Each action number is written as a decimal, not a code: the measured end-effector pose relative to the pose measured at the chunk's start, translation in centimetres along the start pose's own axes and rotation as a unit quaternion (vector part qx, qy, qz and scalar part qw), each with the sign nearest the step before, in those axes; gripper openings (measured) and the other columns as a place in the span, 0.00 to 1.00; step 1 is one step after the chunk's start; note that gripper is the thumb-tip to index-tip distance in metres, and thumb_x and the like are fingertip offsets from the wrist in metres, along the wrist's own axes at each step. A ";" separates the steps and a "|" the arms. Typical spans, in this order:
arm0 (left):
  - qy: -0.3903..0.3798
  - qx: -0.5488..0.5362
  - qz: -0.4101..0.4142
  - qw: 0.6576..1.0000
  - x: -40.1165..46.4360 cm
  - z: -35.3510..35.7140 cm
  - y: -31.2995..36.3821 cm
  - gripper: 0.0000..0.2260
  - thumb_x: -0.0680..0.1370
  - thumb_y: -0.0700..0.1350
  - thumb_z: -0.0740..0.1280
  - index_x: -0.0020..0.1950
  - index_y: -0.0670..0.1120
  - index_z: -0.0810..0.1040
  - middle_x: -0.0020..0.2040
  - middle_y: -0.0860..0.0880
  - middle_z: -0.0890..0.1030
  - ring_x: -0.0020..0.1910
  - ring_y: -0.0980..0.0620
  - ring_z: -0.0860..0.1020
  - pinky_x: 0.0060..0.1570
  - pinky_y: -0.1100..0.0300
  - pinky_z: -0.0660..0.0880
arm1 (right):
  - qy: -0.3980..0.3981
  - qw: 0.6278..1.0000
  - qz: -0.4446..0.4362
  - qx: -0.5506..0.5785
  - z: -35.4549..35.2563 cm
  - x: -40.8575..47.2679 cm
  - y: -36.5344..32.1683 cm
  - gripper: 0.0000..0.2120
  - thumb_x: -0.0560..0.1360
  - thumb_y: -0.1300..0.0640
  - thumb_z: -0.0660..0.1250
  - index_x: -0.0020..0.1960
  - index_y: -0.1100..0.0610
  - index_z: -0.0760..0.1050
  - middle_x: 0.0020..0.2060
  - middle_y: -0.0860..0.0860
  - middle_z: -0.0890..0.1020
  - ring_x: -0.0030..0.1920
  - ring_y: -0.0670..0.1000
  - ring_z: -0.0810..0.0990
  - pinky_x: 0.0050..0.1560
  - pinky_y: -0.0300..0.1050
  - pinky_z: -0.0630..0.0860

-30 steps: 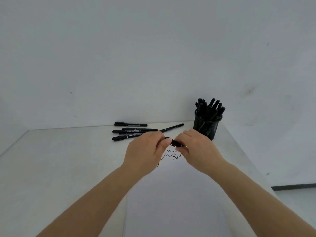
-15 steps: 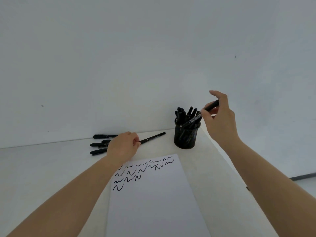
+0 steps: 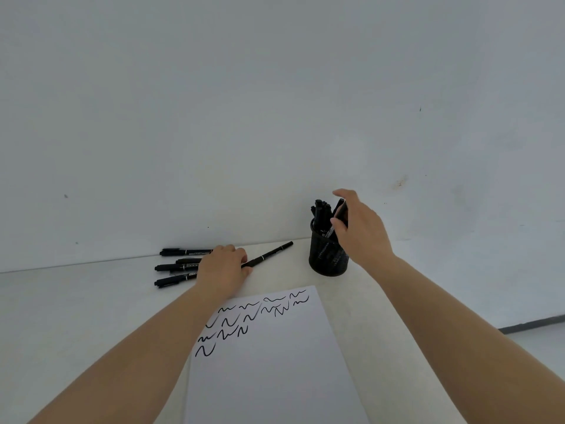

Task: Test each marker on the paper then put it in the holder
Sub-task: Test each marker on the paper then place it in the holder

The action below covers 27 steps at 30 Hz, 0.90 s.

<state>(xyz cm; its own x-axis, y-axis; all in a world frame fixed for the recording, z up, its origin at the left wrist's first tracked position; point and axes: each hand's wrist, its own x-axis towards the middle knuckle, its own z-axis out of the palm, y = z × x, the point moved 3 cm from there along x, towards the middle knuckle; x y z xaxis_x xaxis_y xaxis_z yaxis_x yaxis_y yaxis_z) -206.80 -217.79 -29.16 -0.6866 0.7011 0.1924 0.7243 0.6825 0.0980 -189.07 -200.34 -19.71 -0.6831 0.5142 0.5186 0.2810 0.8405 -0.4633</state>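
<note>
We note 4 loose markers [image 3: 180, 267] on the desk [image 3: 76, 301] by the wall, paper [image 3: 275, 362] with scribbles in front. Left hand [image 3: 223, 267] curls on a 5th marker [image 3: 269, 255]. Right hand [image 3: 360, 231] pinches a marker [image 3: 341, 209] entering the crowded mesh holder [image 3: 327, 258].

both bare forearms reach forward from the bottom corners. the left hand [image 3: 224, 268] lies knuckles up, low and to the left, fingers curled round a marker [image 3: 267, 255]. the right hand [image 3: 360, 228] is raised higher on the right, wrist bent, index finger lifted, thumb and fingers pinching another marker [image 3: 340, 211].
</note>
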 end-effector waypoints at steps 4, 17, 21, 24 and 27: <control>-0.002 0.016 0.011 1.000 0.5 0.2 0.5 0.13 0.76 0.54 0.61 0.57 0.50 0.75 0.54 0.49 0.77 0.56 0.48 0.72 0.50 0.53 0.70 | -0.033 0.998 0.011 -0.046 1.4 -0.3 0.5 0.19 0.75 0.59 0.63 0.65 0.53 0.66 0.49 0.55 0.78 0.50 0.56 0.75 0.44 0.44 0.66; 0.024 0.086 0.029 0.996 0.3 0.3 1.5 0.14 0.79 0.50 0.54 0.56 0.44 0.73 0.54 0.47 0.77 0.55 0.47 0.75 0.45 0.55 0.70 | -0.001 0.989 0.006 -0.150 2.3 -1.0 0.4 0.22 0.76 0.55 0.61 0.69 0.54 0.63 0.59 0.52 0.75 0.57 0.54 0.73 0.50 0.45 0.68; 0.040 0.017 -0.001 0.999 -0.6 -0.4 1.1 0.13 0.80 0.49 0.54 0.56 0.44 0.73 0.53 0.47 0.76 0.54 0.47 0.75 0.45 0.54 0.71 | -0.014 0.983 0.001 -0.184 2.3 -0.8 0.3 0.23 0.75 0.54 0.61 0.69 0.55 0.63 0.57 0.53 0.75 0.57 0.55 0.70 0.51 0.46 0.67; 0.038 -0.111 -0.054 0.992 -1.6 -1.5 0.7 0.11 0.79 0.49 0.55 0.51 0.45 0.75 0.47 0.48 0.78 0.44 0.47 0.75 0.39 0.56 0.68 | 0.032 0.981 -0.007 -0.192 1.6 -1.2 -0.4 0.21 0.73 0.56 0.63 0.66 0.56 0.68 0.56 0.55 0.76 0.58 0.58 0.70 0.52 0.48 0.66; -0.009 -0.336 -0.110 0.935 -3.0 -2.6 0.3 0.09 0.79 0.46 0.57 0.45 0.47 0.75 0.40 0.50 0.80 0.43 0.49 0.76 0.41 0.58 0.69 | 0.124 0.985 -0.026 -0.116 0.8 -2.8 -2.0 0.18 0.70 0.62 0.67 0.60 0.59 0.74 0.53 0.57 0.77 0.57 0.60 0.72 0.51 0.50 0.67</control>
<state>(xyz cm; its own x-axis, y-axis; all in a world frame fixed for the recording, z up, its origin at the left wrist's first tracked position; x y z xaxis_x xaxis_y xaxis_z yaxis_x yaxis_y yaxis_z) -204.32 -220.20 -27.13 -0.8203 0.5665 0.0789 0.4364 0.5307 0.7265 -188.30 -203.60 -20.81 -0.5226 0.4710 0.7106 0.4163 0.8684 -0.2695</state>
